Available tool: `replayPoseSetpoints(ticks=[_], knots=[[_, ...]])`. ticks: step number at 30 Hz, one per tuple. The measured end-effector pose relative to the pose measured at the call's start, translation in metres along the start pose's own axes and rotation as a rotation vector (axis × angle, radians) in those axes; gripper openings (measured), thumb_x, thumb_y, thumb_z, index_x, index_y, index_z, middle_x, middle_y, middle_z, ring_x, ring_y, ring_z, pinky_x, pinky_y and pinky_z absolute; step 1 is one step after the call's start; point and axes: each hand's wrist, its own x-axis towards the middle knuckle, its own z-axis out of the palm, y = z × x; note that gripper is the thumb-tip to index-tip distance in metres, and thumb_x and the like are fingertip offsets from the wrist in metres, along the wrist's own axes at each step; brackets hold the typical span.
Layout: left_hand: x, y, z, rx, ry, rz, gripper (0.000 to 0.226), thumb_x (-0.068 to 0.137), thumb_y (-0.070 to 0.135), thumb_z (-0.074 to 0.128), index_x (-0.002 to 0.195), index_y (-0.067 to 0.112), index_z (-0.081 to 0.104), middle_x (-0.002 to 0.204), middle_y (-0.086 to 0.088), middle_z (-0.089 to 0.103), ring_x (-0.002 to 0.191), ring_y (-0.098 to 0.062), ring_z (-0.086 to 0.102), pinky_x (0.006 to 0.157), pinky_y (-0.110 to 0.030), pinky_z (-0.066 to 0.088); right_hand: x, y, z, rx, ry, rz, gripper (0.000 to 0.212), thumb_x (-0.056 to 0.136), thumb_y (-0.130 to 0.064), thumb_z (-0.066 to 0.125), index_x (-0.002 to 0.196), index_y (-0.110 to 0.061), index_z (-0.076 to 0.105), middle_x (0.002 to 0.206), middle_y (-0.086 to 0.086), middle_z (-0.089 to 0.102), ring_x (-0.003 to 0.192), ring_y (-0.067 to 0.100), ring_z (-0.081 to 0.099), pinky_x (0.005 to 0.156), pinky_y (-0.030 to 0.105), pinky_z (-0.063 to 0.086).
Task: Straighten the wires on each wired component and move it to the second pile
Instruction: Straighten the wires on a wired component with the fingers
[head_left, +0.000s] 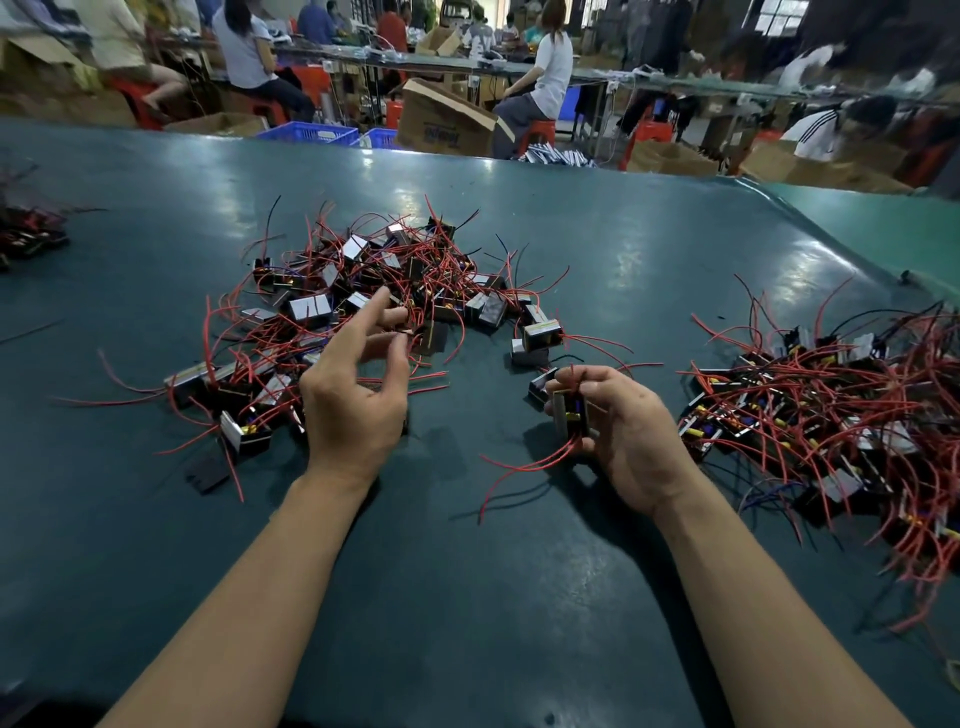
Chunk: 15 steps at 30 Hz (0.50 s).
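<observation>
A loose pile of small black wired components (363, 280) with tangled red wires lies at the centre of the green table (467, 597). A second pile of the same components (831, 415) lies at the right. My left hand (358, 395) reaches into the near edge of the centre pile, thumb and fingertips pinching a red wire (415, 319) there. My right hand (623, 436) hovers between the piles and grips one component (571, 410). Its red wires (519, 462) trail down and to the left over the table.
A third small heap of components (26, 228) sits at the far left edge. Beyond the table's far edge are cardboard boxes (441, 124), blue crates (311, 132) and seated people at other benches. The table's right edge curves past the second pile.
</observation>
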Motion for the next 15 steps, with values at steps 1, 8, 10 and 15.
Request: replayPoseSetpoints(ticks=[1, 8, 10, 15], knots=[[0.000, 0.001, 0.000, -0.050, 0.016, -0.027, 0.042, 0.090, 0.005, 0.065, 0.132, 0.007, 0.057, 0.111, 0.005, 0.067, 0.093, -0.004, 0.069, 0.087, -0.023, 0.054, -0.001, 0.001, 0.001, -0.023, 0.005, -0.010, 0.013, 0.092, -0.019, 0.055, 0.090, -0.015, 0.068, 0.092, 0.003, 0.073, 0.075, 0.014, 0.066, 0.051, 0.024, 0.047], [-0.001, 0.015, 0.006, -0.417, -0.089, -0.307, 0.021, 0.092, -0.002, 0.061, 0.112, 0.003, 0.065, 0.084, -0.001, 0.076, 0.075, -0.016, 0.073, 0.071, -0.024, 0.058, -0.003, 0.006, 0.006, -0.045, 0.016, -0.112, 0.031, 0.082, -0.034, 0.063, 0.086, -0.005, 0.073, 0.091, 0.010, 0.074, 0.073, 0.017, 0.067, 0.055, 0.020, 0.052], [0.000, 0.017, 0.005, -0.576, -0.214, -0.501, 0.018, 0.091, -0.007, 0.058, 0.105, 0.001, 0.067, 0.076, -0.007, 0.075, 0.067, -0.021, 0.072, 0.067, -0.025, 0.058, -0.004, 0.006, 0.006, -0.050, 0.047, -0.087, 0.034, 0.081, -0.039, 0.064, 0.081, -0.008, 0.077, 0.089, 0.012, 0.074, 0.072, 0.017, 0.065, 0.055, 0.023, 0.051], [-0.005, 0.020, 0.005, -0.699, -0.580, -0.738, 0.024, 0.091, -0.008, 0.054, 0.110, 0.003, 0.064, 0.078, -0.013, 0.073, 0.066, -0.021, 0.069, 0.070, -0.029, 0.059, -0.004, 0.003, 0.005, -0.036, 0.060, -0.131, 0.021, 0.094, -0.018, 0.058, 0.099, -0.004, 0.074, 0.083, 0.013, 0.074, 0.061, 0.010, 0.064, 0.045, 0.015, 0.045]])
